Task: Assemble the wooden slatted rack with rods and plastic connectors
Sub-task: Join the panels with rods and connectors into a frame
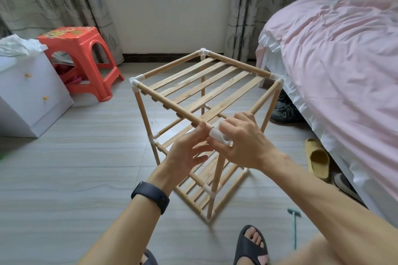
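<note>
Left hand (185, 153) seemingly pinching one rod (168, 106), right hand (244, 144) gripping one connector (216, 134)

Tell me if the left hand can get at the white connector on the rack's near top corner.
Only partly, it seems: the right hand grips the connector and covers most of it. The left hand pinches the rod just beside it.

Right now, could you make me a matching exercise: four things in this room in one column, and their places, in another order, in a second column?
Things:
1. red stool
2. yellow slipper
3. white connector
4. black band

Places:
A. worn on the left arm
B. gripped by the right hand at the rack's near top corner
C. on the floor beside the bed
D. beside the white cabinet

Pairs: 1-D; 2-C; 3-B; 4-A.
</note>
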Demonstrator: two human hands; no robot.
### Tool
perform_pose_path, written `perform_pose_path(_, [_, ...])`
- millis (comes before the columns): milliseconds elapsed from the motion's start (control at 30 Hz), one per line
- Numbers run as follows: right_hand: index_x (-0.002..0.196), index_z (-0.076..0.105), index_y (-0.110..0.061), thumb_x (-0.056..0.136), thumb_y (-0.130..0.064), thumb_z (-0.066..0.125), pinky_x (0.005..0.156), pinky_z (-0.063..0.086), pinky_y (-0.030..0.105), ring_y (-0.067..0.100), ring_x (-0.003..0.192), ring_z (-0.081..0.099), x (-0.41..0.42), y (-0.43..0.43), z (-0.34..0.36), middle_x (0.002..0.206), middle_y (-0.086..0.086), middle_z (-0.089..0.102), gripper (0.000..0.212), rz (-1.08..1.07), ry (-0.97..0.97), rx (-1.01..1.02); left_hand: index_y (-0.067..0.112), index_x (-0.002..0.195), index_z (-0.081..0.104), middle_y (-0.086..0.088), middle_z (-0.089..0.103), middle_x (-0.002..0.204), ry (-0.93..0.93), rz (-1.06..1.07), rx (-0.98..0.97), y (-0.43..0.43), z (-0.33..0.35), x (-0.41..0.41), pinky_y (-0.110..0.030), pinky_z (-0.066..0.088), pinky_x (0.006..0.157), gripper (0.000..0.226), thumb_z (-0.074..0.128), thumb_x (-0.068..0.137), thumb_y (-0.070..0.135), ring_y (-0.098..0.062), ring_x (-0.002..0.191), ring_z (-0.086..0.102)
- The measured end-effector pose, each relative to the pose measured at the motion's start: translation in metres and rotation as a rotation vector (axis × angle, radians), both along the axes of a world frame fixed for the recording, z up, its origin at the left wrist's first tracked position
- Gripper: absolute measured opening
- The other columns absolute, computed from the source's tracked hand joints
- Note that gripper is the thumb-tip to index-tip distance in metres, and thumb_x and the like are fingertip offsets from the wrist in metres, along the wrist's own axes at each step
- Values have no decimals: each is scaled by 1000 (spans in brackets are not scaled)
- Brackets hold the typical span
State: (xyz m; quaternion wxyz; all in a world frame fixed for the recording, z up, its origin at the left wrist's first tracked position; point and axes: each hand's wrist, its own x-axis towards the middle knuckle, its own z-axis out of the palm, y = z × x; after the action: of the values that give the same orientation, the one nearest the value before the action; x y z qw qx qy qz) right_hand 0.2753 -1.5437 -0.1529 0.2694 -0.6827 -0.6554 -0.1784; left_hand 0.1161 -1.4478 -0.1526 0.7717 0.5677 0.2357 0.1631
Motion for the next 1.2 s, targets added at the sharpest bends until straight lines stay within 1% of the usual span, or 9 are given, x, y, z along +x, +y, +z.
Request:
perform_pose_path(267, [74,36,-25,93,-48,54,82,34,35,12,75,36,-1,2,0,71,-12,41,35,-7,10,-2,24,88,73,4,71,89,119,182,-104,-6,13,11,-30,42,75,18,73,85,42,-17,90,63])
perform_pose_path(433, [74,39,-26,93,-51,53,94,31,38,14,86,42,-1,-6,5,79,-12,44,35,-114,35,-117,22,79,75,6,71,83,155,249,-108,-14,11,15,-31,40,77,24,76,80,46,-13,84,60])
perform_pose_path(600, [79,43,-29,96,-56,51,107,14,50,13,112,42,-1,-9,12,94,-15,46,32,-214,59,-274,17,85,78,4,74,82,121,336,-64,-17,14,19,-35,42,85,29,78,77,45,-13,85,61])
perform_pose_path(733, [81,44,-28,96,-60,44,114,15,56,10,107,39,7,-10,15,93,-15,45,34,-204,120,-309,14,96,81,2,77,94,144,297,-13,-20,21,18,-33,42,84,35,77,80,45,-13,89,60])
perform_pose_path(833, [81,37,-31,91,-67,34,116,16,59,6,101,33,16,-11,14,89,-15,43,37,-158,151,-279,22,103,79,7,77,91,234,173,291,-11,24,7,-29,51,82,27,74,87,43,-6,86,66])
perform_pose_path(933, [89,42,-29,88,-70,38,117,15,57,7,103,35,22,-10,9,96,-11,47,41,-108,178,-226,34,99,69,15,67,92,263,273,1026,6,29,-2,-23,49,74,14,72,88,43,-3,89,61])
perform_pose_path(1033, [105,54,-24,89,-69,41,118,19,57,12,121,40,24,-11,6,119,-4,54,49,-56,236,-194,38,120,62,7,56,120,266,195,1537,33,42,6,-34,39,90,41,67,84,57,-16,116,45])
perform_pose_path(1100, [109,59,-25,94,-64,32,116,23,55,12,134,34,28,-15,4,132,-2,53,50,-31,323,-160,45,127,56,8,54,131,399,-50,1682,51,48,16,-41,33,99,54,58,81,73,-16,126,40])
perform_pose_path(1200, [103,66,-20,100,-56,18,115,28,47,15,142,28,39,-21,0,137,4,51,60,-88,402,-99,51,120,52,18,63,113,444,-201,1704,59,44,29,-38,35,92,58,36,79,89,-12,115,46])
